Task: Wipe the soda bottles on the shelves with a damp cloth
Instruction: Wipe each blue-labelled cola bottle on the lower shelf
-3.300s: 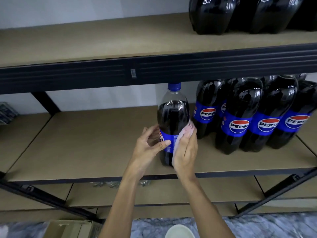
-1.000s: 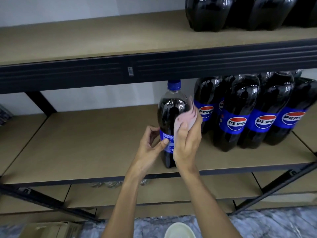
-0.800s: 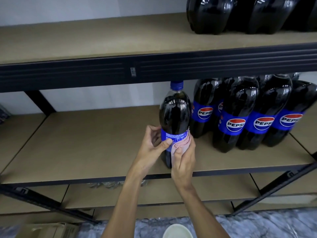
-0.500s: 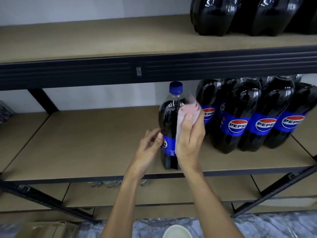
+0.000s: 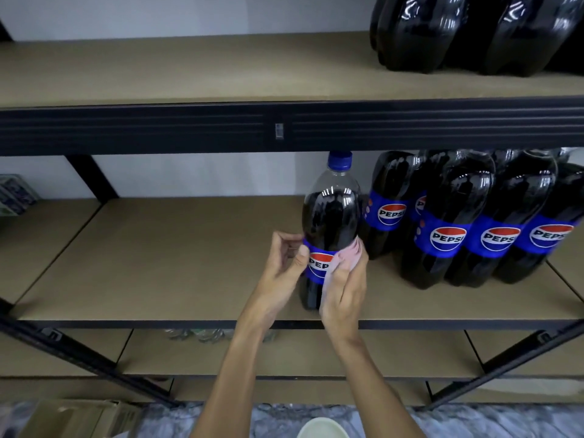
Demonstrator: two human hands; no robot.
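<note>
Gripping glossy rounded bottle [image 5: 330,216], left hand [image 5: 281,270]; right hand [image 5: 346,289] clasping crumpled pink cloth [image 5: 346,256].

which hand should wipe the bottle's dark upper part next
Right, likely: the right hand presses the pink cloth on the bottle at its label, just below. The left hand has no cloth and steadies the bottle.

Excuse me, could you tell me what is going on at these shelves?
A person is wiping one soda bottle that stands near the front of the middle shelf. The left hand holds it at the label, and the right hand presses a pink cloth against its side. Other bottles stand grouped to its right, and more on the shelf above.
</note>
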